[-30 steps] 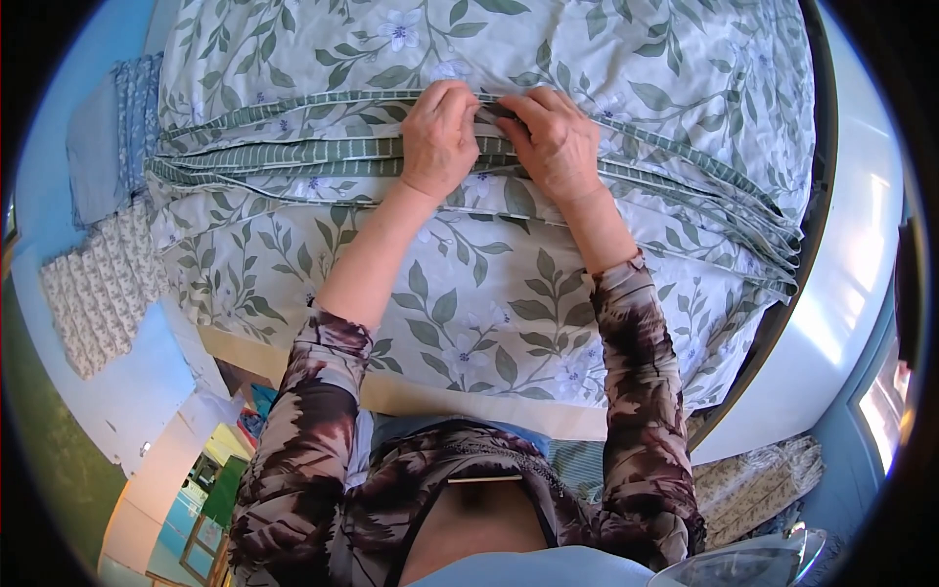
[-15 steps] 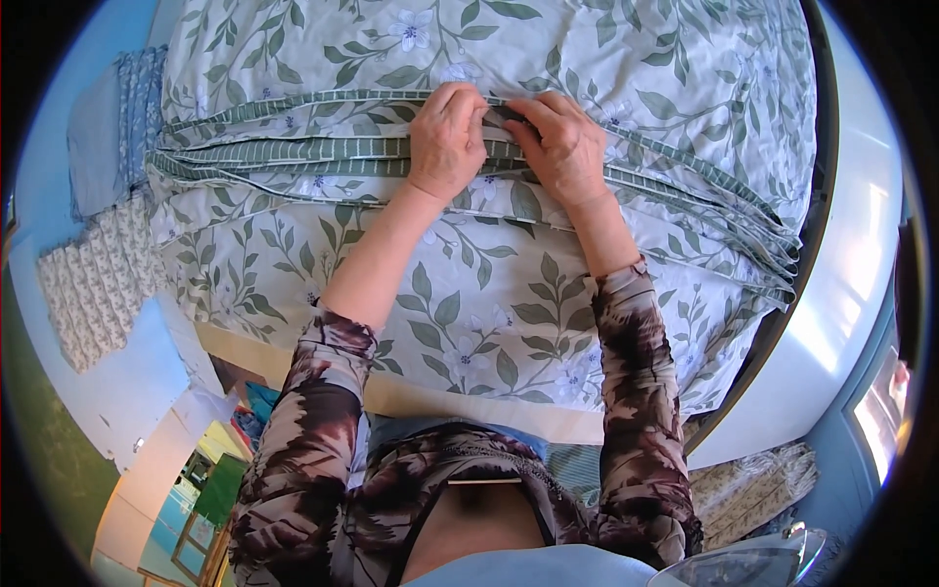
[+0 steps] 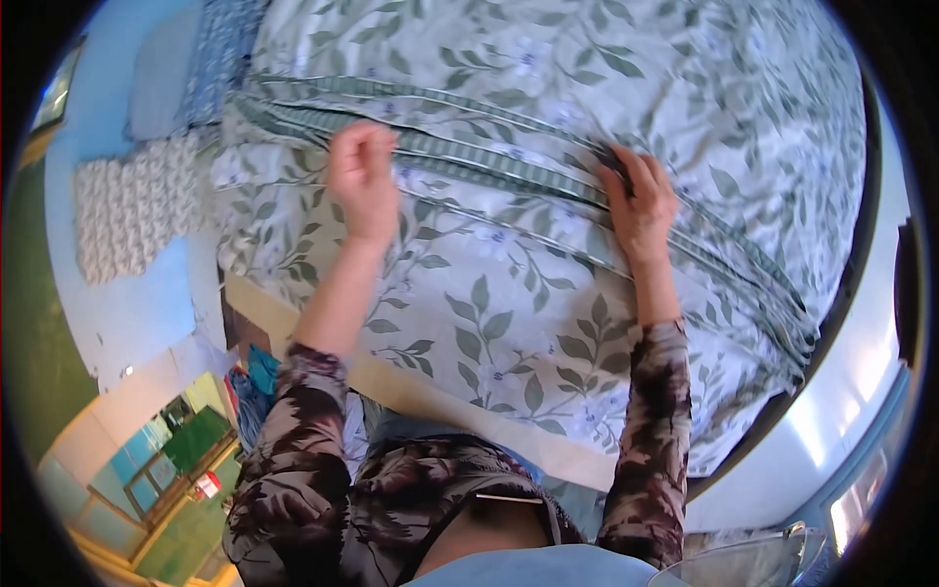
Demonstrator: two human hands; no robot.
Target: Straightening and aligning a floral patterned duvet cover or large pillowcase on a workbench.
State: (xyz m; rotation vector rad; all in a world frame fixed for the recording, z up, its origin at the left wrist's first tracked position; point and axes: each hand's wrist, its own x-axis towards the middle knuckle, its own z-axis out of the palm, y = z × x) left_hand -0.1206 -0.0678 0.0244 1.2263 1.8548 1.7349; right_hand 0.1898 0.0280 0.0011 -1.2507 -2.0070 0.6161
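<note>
A large white floral fabric (image 3: 509,284) with green leaves lies in front of me, looking like a bed cover. Long folds with green striped edging (image 3: 489,161) run across it from left to right. My left hand (image 3: 364,181) is over the left part of these folds, its fingers curled together. What it pinches, if anything, is hidden. Further right, my right hand (image 3: 641,201) has thumb and fingers closed on the upper striped edge of the fabric.
To the left are a blue patterned cloth (image 3: 220,68) and a beige printed cloth (image 3: 137,210) on a light blue surface. A pale wooden edge (image 3: 411,386) runs along the near side. A white curved surface (image 3: 812,421) borders the right.
My hands were close together at the middle of the folds and are now far apart, the left one further left, the right one further right and lower. The view has also shifted.
</note>
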